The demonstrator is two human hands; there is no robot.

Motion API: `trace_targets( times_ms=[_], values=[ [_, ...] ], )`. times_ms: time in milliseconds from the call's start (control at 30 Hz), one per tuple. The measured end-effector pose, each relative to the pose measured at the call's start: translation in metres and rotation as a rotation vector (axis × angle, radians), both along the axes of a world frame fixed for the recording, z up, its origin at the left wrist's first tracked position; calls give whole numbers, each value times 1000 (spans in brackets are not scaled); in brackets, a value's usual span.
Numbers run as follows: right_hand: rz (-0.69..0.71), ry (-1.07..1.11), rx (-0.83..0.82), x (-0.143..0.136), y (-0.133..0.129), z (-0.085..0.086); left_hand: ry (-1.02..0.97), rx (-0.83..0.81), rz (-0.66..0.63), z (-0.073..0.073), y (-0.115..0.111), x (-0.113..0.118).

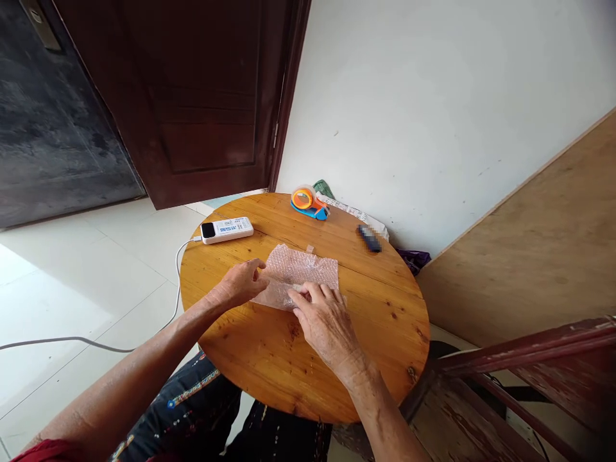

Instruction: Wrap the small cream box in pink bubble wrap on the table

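Note:
A sheet of pinkish bubble wrap (301,264) lies on the round wooden table, its near part folded over or layered. My left hand (244,282) is at the left edge of the wrap, fingers apart and curved, with nothing visible in them. My right hand (323,314) rests on the near right part of the wrap, its fingers spread and bent over it. Whether anything lies inside the folded part cannot be made out.
On the table (289,359) stand a blue and orange tape dispenser (309,203) at the back, a white power bank (227,230) with a cable at the left, and a dark, blurred object (369,238) at the right. A wall is behind.

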State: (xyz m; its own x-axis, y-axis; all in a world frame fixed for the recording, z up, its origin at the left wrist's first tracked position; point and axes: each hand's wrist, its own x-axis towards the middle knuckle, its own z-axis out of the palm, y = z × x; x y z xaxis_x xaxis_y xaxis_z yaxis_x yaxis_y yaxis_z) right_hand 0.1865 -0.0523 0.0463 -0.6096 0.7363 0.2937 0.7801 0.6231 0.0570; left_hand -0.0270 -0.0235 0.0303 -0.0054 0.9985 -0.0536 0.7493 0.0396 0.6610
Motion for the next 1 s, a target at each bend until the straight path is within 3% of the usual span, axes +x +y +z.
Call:
trace_targets(
  times_ms=[133, 267, 500, 733, 867, 1000],
  values=[
    [-1, 3, 34, -2, 3, -5, 59, -119, 29, 6, -4, -5],
    [10, -10, 34, -3, 5, -5, 61, -137, 25, 4, -3, -2],
    [10, -65, 11, -6, 8, 0, -300, -223, 61, -5, 3, 11],
    [-26, 6, 2, -8, 9, 1, -774, -243, 90, 12, 2, 44],
    [-41, 122, -96, -5, 11, 1, -816, -249, 10, 16, 3, 61],
    [48, 294, -235, 14, 13, 7, -746, -293, -126, 18, 3, 62]
  ],
)
